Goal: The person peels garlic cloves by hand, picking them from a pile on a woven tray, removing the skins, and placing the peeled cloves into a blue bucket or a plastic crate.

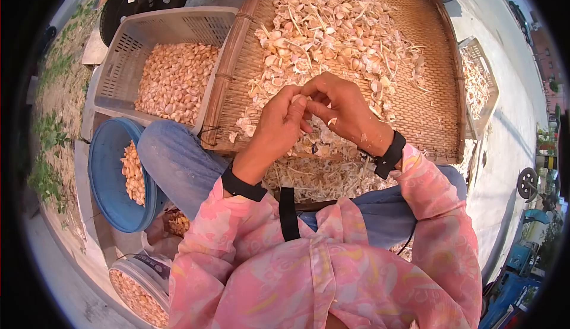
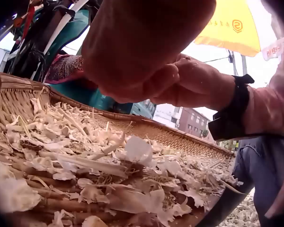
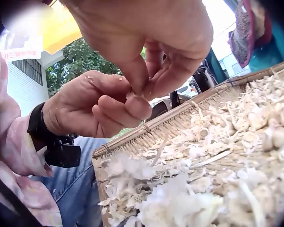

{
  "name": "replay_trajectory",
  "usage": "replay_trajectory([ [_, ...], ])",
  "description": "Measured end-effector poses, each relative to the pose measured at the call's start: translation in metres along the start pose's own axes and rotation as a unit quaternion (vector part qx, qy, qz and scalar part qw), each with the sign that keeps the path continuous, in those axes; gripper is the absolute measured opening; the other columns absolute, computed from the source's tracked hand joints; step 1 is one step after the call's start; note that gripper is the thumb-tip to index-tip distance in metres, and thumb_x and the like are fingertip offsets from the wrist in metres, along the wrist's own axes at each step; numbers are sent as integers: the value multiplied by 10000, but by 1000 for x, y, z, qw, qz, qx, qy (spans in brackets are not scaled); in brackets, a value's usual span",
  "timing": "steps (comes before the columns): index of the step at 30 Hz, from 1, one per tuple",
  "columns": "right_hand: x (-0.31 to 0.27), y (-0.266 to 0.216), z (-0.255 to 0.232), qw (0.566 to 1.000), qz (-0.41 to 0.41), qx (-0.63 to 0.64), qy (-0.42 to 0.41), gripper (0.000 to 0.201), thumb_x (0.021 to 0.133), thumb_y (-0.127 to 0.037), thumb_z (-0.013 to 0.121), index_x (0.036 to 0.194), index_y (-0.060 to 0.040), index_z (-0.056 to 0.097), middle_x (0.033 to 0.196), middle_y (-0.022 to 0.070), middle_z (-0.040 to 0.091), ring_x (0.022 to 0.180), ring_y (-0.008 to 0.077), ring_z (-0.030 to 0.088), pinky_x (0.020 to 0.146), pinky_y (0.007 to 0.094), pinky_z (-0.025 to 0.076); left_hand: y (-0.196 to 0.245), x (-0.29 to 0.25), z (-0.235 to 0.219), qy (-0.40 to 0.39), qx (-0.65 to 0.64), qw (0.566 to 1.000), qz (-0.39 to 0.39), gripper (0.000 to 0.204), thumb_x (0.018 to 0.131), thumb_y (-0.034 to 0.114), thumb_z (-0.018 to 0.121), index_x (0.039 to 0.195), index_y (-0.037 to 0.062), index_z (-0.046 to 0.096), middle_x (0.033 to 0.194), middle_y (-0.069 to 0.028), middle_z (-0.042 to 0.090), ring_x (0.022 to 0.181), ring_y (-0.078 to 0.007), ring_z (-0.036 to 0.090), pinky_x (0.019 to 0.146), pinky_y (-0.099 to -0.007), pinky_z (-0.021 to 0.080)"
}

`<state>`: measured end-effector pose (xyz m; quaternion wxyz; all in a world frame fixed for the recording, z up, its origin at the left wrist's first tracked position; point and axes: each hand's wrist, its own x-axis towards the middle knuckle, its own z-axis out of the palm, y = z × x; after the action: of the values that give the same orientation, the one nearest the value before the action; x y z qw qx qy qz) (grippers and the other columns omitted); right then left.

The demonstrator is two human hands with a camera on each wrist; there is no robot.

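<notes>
Both hands meet fingertip to fingertip over the near part of a woven tray [image 1: 436, 115]. The left hand [image 1: 276, 121] pinches a small garlic clove [image 1: 298, 98] between thumb and forefinger. Against that clove the curled thumb and fingers of the right hand [image 1: 350, 112] pinch too; the fingers hide most of it. In the right wrist view the left hand [image 3: 92, 106] lies palm up under the right hand [image 3: 151, 38]. Garlic pieces and papery skins [image 1: 320, 38] cover much of the tray. Small flakes stick to the right hand.
A crate [image 1: 127, 44] of cloves [image 1: 178, 76] stands left of the tray. Below it are a blue bucket [image 1: 107, 168] with cloves and a white bucket [image 1: 122, 263], also filled. Another crate [image 1: 493, 106] holds scraps at the right. Skins [image 1: 332, 180] lie between the legs.
</notes>
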<state>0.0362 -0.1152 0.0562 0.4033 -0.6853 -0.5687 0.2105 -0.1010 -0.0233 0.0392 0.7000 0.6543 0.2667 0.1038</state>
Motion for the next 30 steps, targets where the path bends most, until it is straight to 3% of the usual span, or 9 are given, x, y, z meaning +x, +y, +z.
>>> replay_trajectory([
  [7,-23,10,-22,924,104,367,15,77,809,-35,648,830,16,594,731,40,628,681,78,599,596,209,491,-8,4,39,43,16,985,164,256,960,224,432,1059,6,523,702,9,498,575,-26,410,491,-163,341],
  [14,-29,21,-39,855,213,467,67,184,879,-175,584,832,2,596,708,50,608,629,89,583,568,232,472,13,-1,35,-54,-333,941,-27,297,958,234,424,1086,-22,504,683,-9,458,492,-27,327,429,-145,272],
  [16,-34,42,-46,970,218,100,-47,224,888,-208,569,810,0,595,667,78,593,611,131,587,552,274,457,17,-6,21,-105,-475,868,-95,316,955,230,424,1110,-39,482,685,-19,446,475,-33,325,412,-148,268],
  [18,-36,46,-45,955,139,-223,-135,242,893,-220,548,784,-8,588,635,139,567,606,238,586,558,350,434,21,-20,-1,-122,-497,853,-100,309,963,192,396,1126,-61,466,681,-36,438,476,-43,314,426,-161,274],
  [22,-25,75,-51,980,102,-162,56,134,834,-179,570,882,-56,595,771,170,604,733,360,582,631,434,444,49,-70,-85,181,-114,977,9,278,934,219,446,1055,-15,537,610,3,448,456,-26,318,412,-152,232],
  [24,-14,94,-57,969,85,-222,72,123,812,-146,580,890,-51,591,816,168,597,771,356,583,648,428,449,30,-102,-159,341,194,920,0,260,919,192,447,1029,-3,580,684,-30,536,495,-64,391,454,-193,311],
  [26,-4,102,-58,961,83,-260,37,127,779,-108,592,888,-44,584,893,162,569,826,355,578,679,424,455,-16,-145,-242,394,469,790,-11,312,908,213,473,1080,-30,568,817,-85,592,626,-146,510,584,-264,424],
  [29,0,99,-38,950,62,-301,-50,165,799,-118,588,952,-54,578,877,139,557,781,335,578,653,402,452,-13,-163,-262,354,559,742,-106,345,896,229,506,1111,-35,557,934,-110,601,785,-206,555,715,-321,447],
  [30,-3,96,-32,949,66,-304,-40,167,805,-126,581,952,-47,574,894,141,545,784,351,572,664,411,451,-1,-148,-242,364,479,797,-46,328,894,222,512,1104,-26,563,943,-106,602,808,-184,552,717,-299,442],
])
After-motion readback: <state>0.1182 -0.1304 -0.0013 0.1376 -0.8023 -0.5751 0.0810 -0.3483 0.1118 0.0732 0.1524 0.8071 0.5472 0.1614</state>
